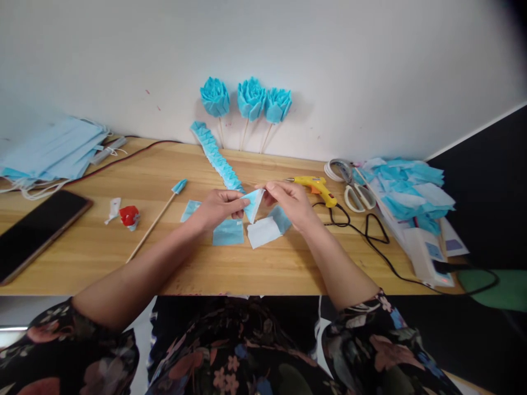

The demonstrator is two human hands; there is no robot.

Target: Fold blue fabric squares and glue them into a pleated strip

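Observation:
Between my two hands is a small blue-and-white piece of mask fabric (253,204), folded to a point. My left hand (222,207) pinches its left side between thumb and fingers. At its upper right corner, the closed fingertips of my right hand (288,202) grip the white edge. Below them on the table lie a blue fabric square (228,233) and a white piece (263,233), with more blue fabric partly under my right hand. A long row of overlapping folded blue petals (216,156) runs from behind my left hand toward the wall.
Three blue fabric flowers (251,99) on sticks lean against the wall. A yellow glue gun (315,186), scissors (357,189) and a fabric pile (411,186) are right. Left are a blue-tipped stick (156,219), red wrapper (129,215), phone (39,233) and masks (53,145).

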